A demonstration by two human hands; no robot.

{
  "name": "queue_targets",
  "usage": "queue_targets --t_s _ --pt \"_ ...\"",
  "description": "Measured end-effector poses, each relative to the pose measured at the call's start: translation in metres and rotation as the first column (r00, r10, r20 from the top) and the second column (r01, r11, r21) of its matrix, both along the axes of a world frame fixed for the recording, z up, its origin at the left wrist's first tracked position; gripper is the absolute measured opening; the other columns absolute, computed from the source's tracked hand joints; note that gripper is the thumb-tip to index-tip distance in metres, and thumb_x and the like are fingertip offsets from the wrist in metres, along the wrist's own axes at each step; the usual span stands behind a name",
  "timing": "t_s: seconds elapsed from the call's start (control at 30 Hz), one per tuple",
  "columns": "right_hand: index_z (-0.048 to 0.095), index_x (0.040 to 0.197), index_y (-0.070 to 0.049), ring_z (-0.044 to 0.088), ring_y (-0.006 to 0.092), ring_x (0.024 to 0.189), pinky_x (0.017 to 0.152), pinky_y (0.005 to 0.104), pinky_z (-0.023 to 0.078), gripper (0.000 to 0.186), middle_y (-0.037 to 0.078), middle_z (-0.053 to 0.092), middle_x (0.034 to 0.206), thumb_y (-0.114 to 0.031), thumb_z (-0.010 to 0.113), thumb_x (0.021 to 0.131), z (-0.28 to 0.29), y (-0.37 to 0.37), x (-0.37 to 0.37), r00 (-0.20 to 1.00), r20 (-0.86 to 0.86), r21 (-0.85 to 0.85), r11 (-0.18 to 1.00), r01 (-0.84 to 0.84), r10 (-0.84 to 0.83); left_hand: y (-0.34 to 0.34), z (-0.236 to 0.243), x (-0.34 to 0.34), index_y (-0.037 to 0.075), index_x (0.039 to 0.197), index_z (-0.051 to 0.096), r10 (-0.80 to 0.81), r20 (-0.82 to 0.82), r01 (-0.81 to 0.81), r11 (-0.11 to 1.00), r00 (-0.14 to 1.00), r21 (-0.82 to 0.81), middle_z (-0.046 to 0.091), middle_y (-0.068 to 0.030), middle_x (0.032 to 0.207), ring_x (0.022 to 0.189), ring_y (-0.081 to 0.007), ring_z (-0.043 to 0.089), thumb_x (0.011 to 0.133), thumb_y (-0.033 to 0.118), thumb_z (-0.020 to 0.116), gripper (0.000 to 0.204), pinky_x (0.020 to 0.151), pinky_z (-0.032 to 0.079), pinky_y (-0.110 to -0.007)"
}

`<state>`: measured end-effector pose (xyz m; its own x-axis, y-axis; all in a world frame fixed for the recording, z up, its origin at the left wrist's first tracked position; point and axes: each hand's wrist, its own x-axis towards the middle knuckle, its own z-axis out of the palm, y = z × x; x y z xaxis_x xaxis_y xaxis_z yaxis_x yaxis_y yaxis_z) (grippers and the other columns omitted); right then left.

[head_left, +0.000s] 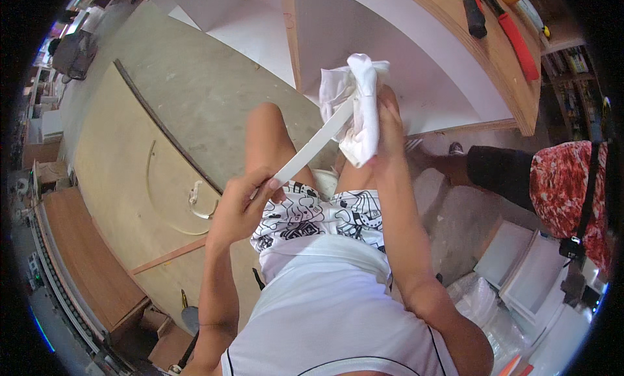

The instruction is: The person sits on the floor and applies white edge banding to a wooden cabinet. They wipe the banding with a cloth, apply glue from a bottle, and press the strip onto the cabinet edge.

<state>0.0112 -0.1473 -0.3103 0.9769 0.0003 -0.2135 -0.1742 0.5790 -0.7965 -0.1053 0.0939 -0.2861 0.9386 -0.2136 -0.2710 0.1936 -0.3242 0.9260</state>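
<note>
A large curved plywood panel (pixel 130 174) is seen lying on the concrete floor (pixel 201 83) to the person's left, with a white-lined wooden cabinet carcass (pixel 416 57) standing ahead and red-handled tools (pixel 513 38) laid on its upper edge at the far right. A second person (pixel 552 181), shown only as a leg and a red patterned garment, stands to the right, close beside the working arm, and a stack of white panels (pixel 520 272) lies lower right. Between these, a fairly open pocket of room is left in front of the body, above the knees. There a narrow white strip (pixel 315 145) is held, its long axis running on a diagonal from lower left, near the body, up to the right and away. The near end is pinched in the left hand (pixel 244 203), whose fingers are closed narrowly about it; the far end is covered by a crumpled white cloth (pixel 357 106), which is gripped around the strip by the right hand (pixel 387 125), closed tightly on the fabric. The strip therefore spans the gap between the two hands, the left being nearer the body and lower, the right farther and higher. The cloth's free path along the strip lies down the diagonal toward the left hand; the cabinet's edge is near behind the cloth, so little room is judged to remain beyond the far end.
</note>
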Motion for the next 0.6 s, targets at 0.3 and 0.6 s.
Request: queue_targets --t_s 0.3,0.6 --pt "0.054 0.131 -0.004 0.059 0.0187 0.112 0.094 0.0342 0.053 0.045 0.009 0.060 0.123 -0.020 0.068 0.091 -0.024 -0.009 -0.001 0.879 0.460 -0.674 0.695 0.250 0.130 0.022 -0.005 -0.014 -0.002 0.100 0.066 0.145 0.124 -0.168 0.967 0.982 0.192 0.054 -0.0049 0.063 0.056 -0.0114 0.052 0.107 0.016 0.054 0.023 0.054 0.042 -0.030" --pt "0.064 0.121 -0.008 0.067 0.0210 0.110 0.098 0.0366 0.055 0.026 0.010 0.070 0.113 -0.028 0.054 0.107 -0.026 0.003 -0.012 0.920 -0.067 0.710 0.666 -0.229 0.387 -0.013 0.006 0.002 -0.003 0.118 0.063 0.188 0.230 -0.161 0.978 0.955 -0.131 0.065 -0.0065 0.087 0.079 -0.0137 0.060 0.108 0.006 0.047 0.020 0.072 0.049 -0.027"
